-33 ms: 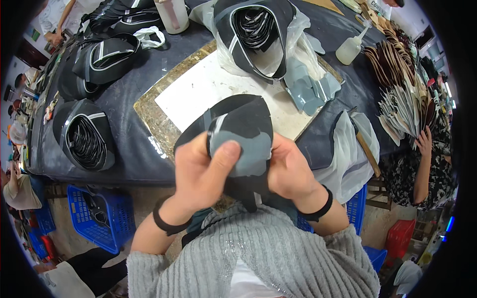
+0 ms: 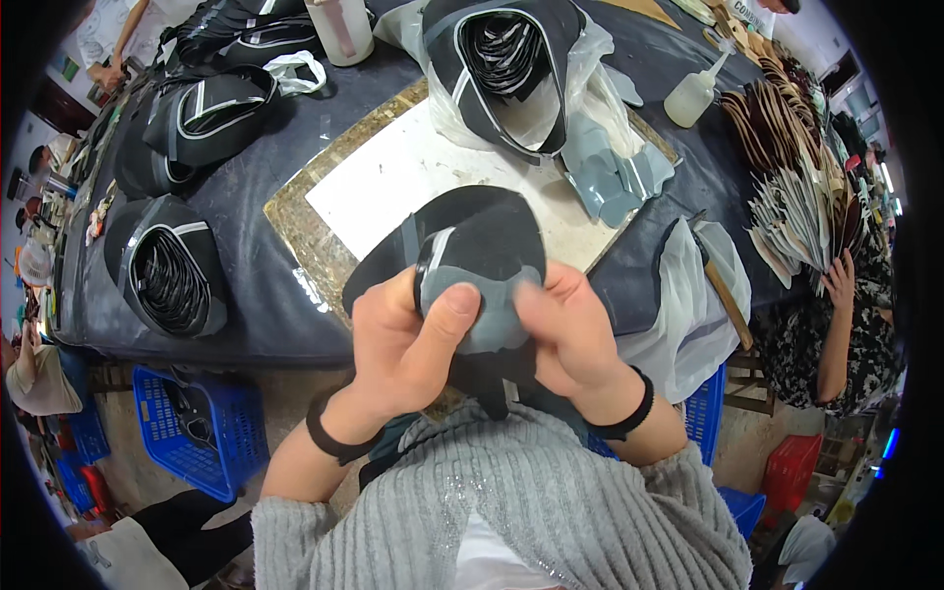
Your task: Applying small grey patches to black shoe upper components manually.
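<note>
Gripping grey-patched black piece (image 2: 492, 231), left hand (image 2: 398, 339) and partly blurred right hand (image 2: 578, 339), underside hidden

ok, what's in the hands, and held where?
A black piece with a grey patch: left hand at its left edge, thumb on the patch; right hand at its right edge.

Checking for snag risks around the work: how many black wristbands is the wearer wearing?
2: the left wristband, just below the left hand, and the right wristband, just below the right hand. The grey sleeves could hide more.
</note>
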Tool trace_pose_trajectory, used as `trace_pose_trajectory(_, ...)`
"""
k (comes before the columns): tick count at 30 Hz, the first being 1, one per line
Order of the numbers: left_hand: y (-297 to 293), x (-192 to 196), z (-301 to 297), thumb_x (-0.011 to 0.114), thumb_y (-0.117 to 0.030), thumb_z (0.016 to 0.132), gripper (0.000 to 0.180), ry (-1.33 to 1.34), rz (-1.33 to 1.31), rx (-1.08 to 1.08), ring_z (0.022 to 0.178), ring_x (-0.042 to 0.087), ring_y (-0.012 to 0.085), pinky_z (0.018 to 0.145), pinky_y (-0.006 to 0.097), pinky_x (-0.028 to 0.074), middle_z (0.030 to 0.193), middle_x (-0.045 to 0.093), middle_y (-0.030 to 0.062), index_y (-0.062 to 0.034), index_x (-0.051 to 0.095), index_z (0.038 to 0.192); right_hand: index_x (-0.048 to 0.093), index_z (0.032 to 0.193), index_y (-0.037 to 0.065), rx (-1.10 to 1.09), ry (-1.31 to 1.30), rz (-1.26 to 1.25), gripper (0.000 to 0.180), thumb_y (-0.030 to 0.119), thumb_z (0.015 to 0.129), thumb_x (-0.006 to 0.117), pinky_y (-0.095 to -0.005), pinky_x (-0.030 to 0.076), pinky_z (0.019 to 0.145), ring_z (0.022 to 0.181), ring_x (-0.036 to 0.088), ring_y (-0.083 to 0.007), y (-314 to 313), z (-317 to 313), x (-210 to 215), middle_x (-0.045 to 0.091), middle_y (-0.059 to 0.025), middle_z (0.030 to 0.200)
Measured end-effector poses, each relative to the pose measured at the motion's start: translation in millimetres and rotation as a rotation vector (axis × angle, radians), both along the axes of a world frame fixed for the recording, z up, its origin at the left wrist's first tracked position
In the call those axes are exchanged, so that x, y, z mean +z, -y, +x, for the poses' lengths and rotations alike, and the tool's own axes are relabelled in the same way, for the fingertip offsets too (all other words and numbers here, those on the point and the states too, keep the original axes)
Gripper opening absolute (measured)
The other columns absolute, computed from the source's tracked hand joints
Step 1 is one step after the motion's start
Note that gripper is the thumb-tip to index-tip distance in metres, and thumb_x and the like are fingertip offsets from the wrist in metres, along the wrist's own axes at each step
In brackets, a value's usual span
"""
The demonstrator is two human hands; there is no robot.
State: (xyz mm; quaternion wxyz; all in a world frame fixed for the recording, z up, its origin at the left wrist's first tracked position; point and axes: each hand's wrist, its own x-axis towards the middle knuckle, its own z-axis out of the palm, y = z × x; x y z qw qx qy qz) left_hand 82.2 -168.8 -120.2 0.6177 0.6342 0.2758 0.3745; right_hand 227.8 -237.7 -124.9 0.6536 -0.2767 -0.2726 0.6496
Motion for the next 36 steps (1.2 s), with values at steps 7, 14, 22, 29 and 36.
trace_pose_trajectory(7,-2,0,10,0.047,-0.018,0.093,0.024,0.135,-0.187,0.019,0.062,0.045,0.0011,0.052,0.018,0.037,0.068,0.056,-0.0031,0.0009,0.06,0.085,0.059,0.103,-0.001,-0.087,-0.053,-0.072,0.019,0.011,0.09,0.052,-0.0205,0.045,0.071,0.079,0.057,-0.0062,-5,-8,0,0.063,-0.0024,0.091)
trace_pose_trajectory(14,-16,-11,-20,0.062,-0.039,0.081,0.044,0.26,0.326,-0.41,0.096,0.051,0.0203,0.084,0.034,0.039,0.1,0.053,0.0118,0.0002,0.052,0.1,0.036,0.126,-0.002,-0.211,0.14,0.139,0.056,0.036,0.086,0.044,-0.0452,0.045,0.067,0.081,0.05,-0.0277,3,22,23,0.046,-0.0151,0.116)
trace_pose_trajectory(22,-19,-39,-54,0.029,-0.07,0.079,0.098,0.816,-0.68,-0.258,0.134,0.016,0.0292,0.107,0.044,0.022,0.146,0.01,0.0165,0.0001,-0.002,0.139,0.048,0.105,0.01,0.508,-0.333,0.66,0.016,0.01,0.089,0.048,-0.0315,0.046,0.056,0.087,0.053,-0.0117,-77,-69,153,0.05,0.0045,0.103)
trace_pose_trajectory(29,-65,-4,-118,0.05,-0.065,0.076,0.087,1.213,-0.364,-0.08,0.109,0.047,0.0198,0.083,0.038,0.044,0.125,0.045,0.01,-0.0015,0.03,0.132,0.048,0.08,0.009,0.748,-0.62,0.466,0.005,0.004,0.082,0.047,-0.0374,0.044,0.049,0.094,0.057,-0.0145,-101,-125,143,0.053,-0.0026,0.091)
trace_pose_trajectory(36,-79,7,-247,0.054,-0.019,0.09,0.02,0.642,0.139,1.03,0.065,0.05,0.0069,0.056,0.022,0.042,0.075,0.056,-0.0014,-0.0021,0.057,0.101,0.048,0.115,0.003,0.697,-0.248,-0.016,0.037,0.009,0.079,0.054,-0.0403,0.043,0.085,0.088,0.058,-0.0241,-139,-127,2,0.057,-0.0116,0.097)
